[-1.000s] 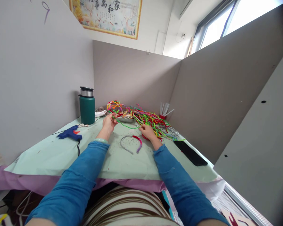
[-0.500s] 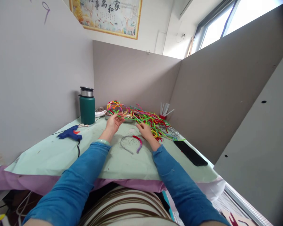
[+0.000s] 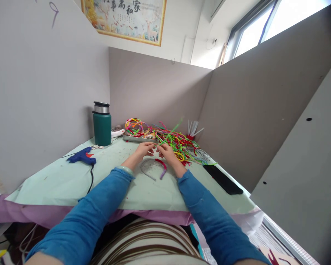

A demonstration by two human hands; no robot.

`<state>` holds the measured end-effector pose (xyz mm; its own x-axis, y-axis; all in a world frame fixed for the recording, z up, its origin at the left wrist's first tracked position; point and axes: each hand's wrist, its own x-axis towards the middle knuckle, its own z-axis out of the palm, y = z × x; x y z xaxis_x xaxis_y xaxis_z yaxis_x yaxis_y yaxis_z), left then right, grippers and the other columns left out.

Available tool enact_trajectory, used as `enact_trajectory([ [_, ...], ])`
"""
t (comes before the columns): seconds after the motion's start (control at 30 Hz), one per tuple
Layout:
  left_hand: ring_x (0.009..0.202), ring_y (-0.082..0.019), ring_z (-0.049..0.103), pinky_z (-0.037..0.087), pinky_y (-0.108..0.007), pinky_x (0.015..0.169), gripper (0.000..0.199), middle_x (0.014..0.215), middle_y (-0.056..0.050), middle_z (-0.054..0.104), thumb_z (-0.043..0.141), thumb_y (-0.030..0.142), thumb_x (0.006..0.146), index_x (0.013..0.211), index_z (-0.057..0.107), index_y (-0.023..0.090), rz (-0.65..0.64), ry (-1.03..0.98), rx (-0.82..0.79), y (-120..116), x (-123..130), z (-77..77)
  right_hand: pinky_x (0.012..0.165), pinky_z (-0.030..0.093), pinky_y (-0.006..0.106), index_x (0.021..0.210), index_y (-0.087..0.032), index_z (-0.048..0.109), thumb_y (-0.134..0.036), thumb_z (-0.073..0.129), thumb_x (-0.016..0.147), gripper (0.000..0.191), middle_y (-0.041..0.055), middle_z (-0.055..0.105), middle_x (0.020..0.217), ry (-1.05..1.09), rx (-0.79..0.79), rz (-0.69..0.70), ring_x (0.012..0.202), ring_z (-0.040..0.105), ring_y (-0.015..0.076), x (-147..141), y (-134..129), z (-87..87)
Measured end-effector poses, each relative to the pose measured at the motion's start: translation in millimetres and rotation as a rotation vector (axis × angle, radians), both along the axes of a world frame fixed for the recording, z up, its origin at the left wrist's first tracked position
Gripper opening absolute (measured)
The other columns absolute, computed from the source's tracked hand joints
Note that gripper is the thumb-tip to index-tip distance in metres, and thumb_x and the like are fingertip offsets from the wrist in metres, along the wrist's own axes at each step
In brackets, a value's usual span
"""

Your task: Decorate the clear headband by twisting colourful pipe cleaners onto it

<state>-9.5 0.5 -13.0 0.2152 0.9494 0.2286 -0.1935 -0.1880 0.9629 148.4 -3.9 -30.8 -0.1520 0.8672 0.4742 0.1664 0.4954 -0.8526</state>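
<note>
My left hand point(image 3: 143, 151) and my right hand point(image 3: 167, 152) meet fingertip to fingertip over the table, both pinched closed on a green pipe cleaner point(image 3: 174, 129). Its free length sticks up to the right beyond my right hand, blurred at the tip; the gripped part is mostly hidden by fingers. Just below my hands lies a headband point(image 3: 145, 172) on the tabletop. Its left side is bare grey, while the right side is wrapped in red, pink and purple fuzzy material.
Behind my hands sit a metal tray point(image 3: 139, 139) of colourful pieces and a heap of pipe cleaners point(image 3: 191, 143). A blue glue gun point(image 3: 82, 157) and green bottle point(image 3: 102, 127) stand left; a black phone point(image 3: 223, 179) lies right. Grey partitions point(image 3: 157, 81) surround the table.
My left hand has moved right and slightly nearer to meet my right hand. The green pipe cleaner has swung from the left to point up and right. The headband has not moved.
</note>
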Motion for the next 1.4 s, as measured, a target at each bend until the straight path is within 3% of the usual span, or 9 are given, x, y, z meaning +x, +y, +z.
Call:
enact_trajectory([
  [0.17,0.047,-0.010,0.053,0.045,-0.024,0.045,0.008,0.070,-0.007,0.065,0.069,0.020,0.069,0.073,0.071,0.014,0.006,0.115,0.080,2,5,-5.1,0.044,0.034,0.023,0.065,-0.016,0.055,-0.050,0.061,0.072,0.035,-0.0022,0.050,0.050,0.026,-0.040,-0.067,0.044,0.045,0.0096,2,7,-3.5],
  [0.37,0.036,-0.009,0.045,0.033,-0.022,0.041,0.005,0.047,0.001,0.056,0.070,0.012,0.065,0.065,0.068,0.016,0.188,0.227,0.172,2,4,-3.2,0.045,0.033,0.023,0.061,-0.016,0.057,-0.046,0.059,0.073,0.032,-0.0029,0.047,0.048,-0.032,-0.022,-0.077,0.043,0.042,0.0092,2,8,-3.9],
  [0.6,0.047,-0.012,0.053,0.039,-0.023,0.056,0.008,0.051,0.000,0.058,0.069,0.017,0.067,0.060,0.066,0.019,0.404,0.576,0.330,-2,4,0.5,0.045,0.033,0.023,0.062,-0.017,0.057,-0.041,0.058,0.072,0.026,-0.0028,0.049,0.049,-0.049,0.027,-0.126,0.043,0.043,0.0093,1,2,0.0],
  [0.7,0.054,-0.014,0.057,0.041,-0.024,0.063,0.008,0.050,0.000,0.059,0.063,0.022,0.073,0.071,0.070,0.017,0.399,0.757,0.333,-3,3,1.2,0.045,0.033,0.023,0.061,-0.017,0.057,-0.038,0.057,0.073,0.024,-0.0029,0.049,0.051,-0.095,0.061,-0.133,0.043,0.044,0.0094,0,-2,2.3],
  [0.8,0.052,-0.014,0.057,0.042,-0.023,0.061,0.016,0.049,0.000,0.059,0.058,0.022,0.076,0.080,0.071,0.015,0.365,0.839,0.282,-5,3,1.9,0.048,0.035,0.024,0.065,-0.017,0.059,-0.035,0.055,0.073,0.020,-0.0017,0.054,0.057,-0.132,0.102,-0.139,0.047,0.047,0.0103,-1,-3,1.6],
  [1.03,0.044,-0.009,0.053,0.041,-0.019,0.049,0.020,0.050,0.000,0.058,0.053,0.015,0.078,0.085,0.070,0.010,0.256,0.730,0.106,0,4,-0.8,0.059,0.040,0.026,0.076,-0.019,0.062,-0.035,0.055,0.076,0.018,0.0004,0.061,0.069,-0.243,0.195,-0.250,0.063,0.054,0.0147,-2,2,-6.2],
  [1.4,0.041,-0.010,0.050,0.039,-0.019,0.047,0.017,0.042,0.001,0.052,0.056,0.022,0.078,0.074,0.069,0.011,0.273,0.728,0.133,-2,2,-1.2,0.066,0.041,0.026,0.076,-0.020,0.061,-0.033,0.052,0.078,0.016,0.0000,0.063,0.073,-0.310,0.219,-0.273,0.070,0.056,0.0159,-1,-1,-4.8],
])
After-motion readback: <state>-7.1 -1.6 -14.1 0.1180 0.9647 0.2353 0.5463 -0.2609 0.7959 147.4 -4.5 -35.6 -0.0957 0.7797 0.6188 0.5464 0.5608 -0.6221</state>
